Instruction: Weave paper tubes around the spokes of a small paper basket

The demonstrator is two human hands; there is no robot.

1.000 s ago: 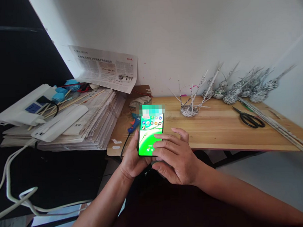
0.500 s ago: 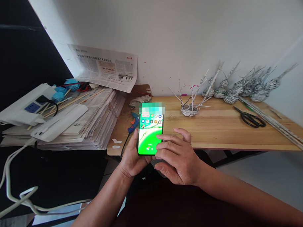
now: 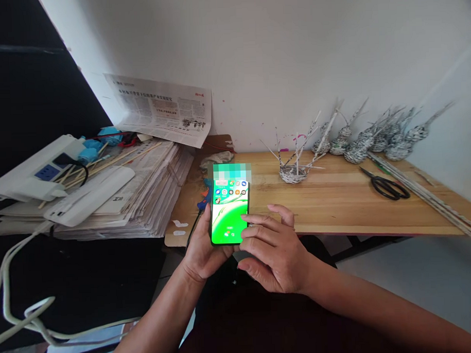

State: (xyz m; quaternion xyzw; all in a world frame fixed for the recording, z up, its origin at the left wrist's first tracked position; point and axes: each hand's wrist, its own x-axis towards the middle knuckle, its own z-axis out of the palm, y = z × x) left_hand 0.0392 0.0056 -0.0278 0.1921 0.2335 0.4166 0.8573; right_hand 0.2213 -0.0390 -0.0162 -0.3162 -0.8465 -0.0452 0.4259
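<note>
A smartphone (image 3: pixel 229 212) with a lit green and white home screen is held upright in my left hand (image 3: pixel 203 252), its thumb along the phone's left edge. App icons show on the display, and its top is pixelated. My right hand (image 3: pixel 274 247) hovers at the phone's lower right, fingers apart and bent toward the screen. Whether a fingertip touches the glass I cannot tell. Behind the phone, a blue and orange glue gun (image 3: pixel 204 198) is partly hidden. Beyond my right hand, a small woven paper basket (image 3: pixel 293 174) with upright paper sticks stands on the wooden table (image 3: pixel 337 209).
Several woven paper gourd shapes (image 3: pixel 358 146) line the wall. Black-handled scissors (image 3: pixel 388 186) and long paper sticks (image 3: pixel 433 198) lie at the right. At the left, a newspaper stack (image 3: pixel 155 200) carries a power strip (image 3: pixel 45 165), a white device (image 3: pixel 91 197) and thin wooden sticks.
The view has shifted slightly, so the table and its things sit a little lower and further left. The hands and phone keep almost the same pose, and the screen looks unchanged.
</note>
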